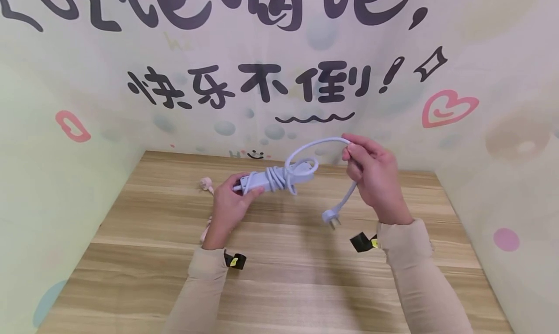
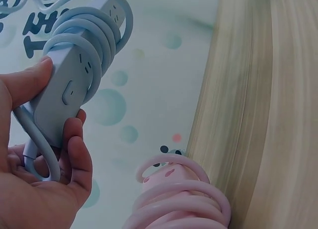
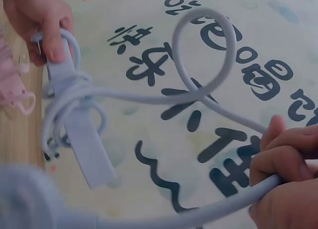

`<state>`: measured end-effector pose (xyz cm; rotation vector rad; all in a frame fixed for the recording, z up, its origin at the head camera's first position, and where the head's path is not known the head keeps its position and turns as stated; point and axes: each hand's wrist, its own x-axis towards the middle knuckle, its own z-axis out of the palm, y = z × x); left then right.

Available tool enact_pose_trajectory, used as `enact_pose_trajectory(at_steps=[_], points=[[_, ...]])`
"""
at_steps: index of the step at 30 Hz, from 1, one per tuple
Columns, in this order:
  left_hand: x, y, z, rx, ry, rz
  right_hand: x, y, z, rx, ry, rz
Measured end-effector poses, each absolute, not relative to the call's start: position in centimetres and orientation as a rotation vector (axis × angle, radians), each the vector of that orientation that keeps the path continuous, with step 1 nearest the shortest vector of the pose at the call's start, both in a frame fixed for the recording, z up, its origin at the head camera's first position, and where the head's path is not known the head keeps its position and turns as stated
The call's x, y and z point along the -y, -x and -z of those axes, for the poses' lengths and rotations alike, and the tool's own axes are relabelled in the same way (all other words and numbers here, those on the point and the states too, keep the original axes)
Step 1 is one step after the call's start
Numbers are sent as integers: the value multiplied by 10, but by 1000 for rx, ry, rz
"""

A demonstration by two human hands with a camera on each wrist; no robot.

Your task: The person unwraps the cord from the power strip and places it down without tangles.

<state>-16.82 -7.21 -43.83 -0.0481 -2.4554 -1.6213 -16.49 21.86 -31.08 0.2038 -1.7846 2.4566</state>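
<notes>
My left hand [image 1: 230, 202] grips one end of a pale blue-white power strip [image 1: 259, 180], thumb on top and fingers beneath. Several turns of its own cord [image 2: 88, 33] wrap around the strip's middle. Up and to the right, my right hand [image 1: 371, 171] pinches the free length of cord, which arcs between the hands and makes a loop [image 3: 204, 55]. Below the right hand dangles the plug [image 1: 331, 217], its prongs pointing down. In the left wrist view the strip's sockets and a switch [image 2: 71, 92] show close to the thumb.
A pink power strip [image 2: 171, 187] wrapped in its cord lies on the wooden table [image 1: 279, 285], mostly behind the left hand and forearm in the head view. Its pink plug [image 1: 206, 184] sits farther back. A printed cloth wall [image 1: 183, 130] rises behind the table.
</notes>
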Motion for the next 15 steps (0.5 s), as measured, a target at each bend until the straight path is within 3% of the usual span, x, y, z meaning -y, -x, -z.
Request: enact_pose_trajectory(at_steps=[15], points=[[86,168,437,2401,-16,1723,-244,151,299,2348,-276,-1867]])
